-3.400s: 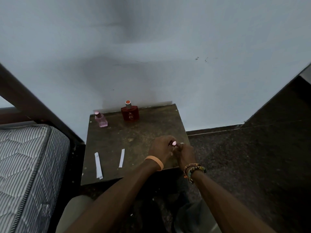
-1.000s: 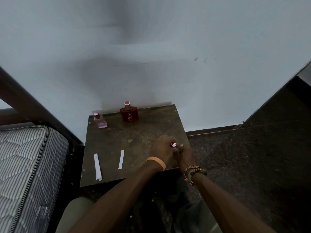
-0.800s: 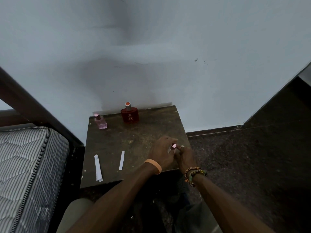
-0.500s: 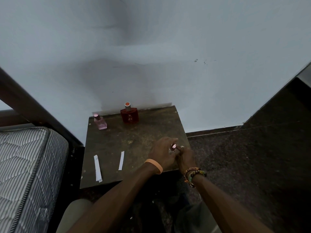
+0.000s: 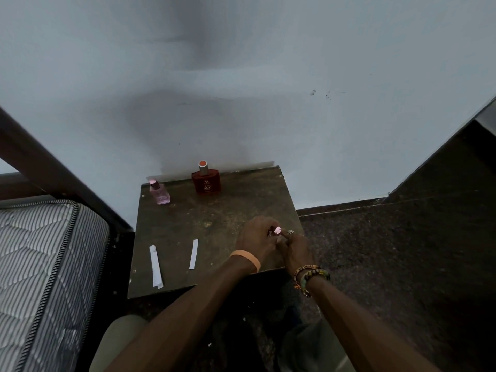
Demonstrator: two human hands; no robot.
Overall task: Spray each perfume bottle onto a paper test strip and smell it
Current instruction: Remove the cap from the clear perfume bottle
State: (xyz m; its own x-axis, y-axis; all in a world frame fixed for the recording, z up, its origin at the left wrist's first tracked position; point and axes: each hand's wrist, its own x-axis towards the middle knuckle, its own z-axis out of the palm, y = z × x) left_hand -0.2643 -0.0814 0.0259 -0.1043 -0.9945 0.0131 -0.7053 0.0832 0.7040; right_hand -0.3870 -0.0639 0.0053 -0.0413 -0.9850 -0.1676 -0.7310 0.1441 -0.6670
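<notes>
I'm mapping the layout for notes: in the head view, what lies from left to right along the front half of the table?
longer paper strip → shorter paper strip → left hand → pink-capped bottle in its grip → right hand

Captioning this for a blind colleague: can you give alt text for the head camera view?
The left hand and right hand hold a pink-capped bottle, mostly hidden, at the near right corner of a dark table. Two paper strips lie to the left; a pink bottle and a red bottle stand by the wall.
</notes>
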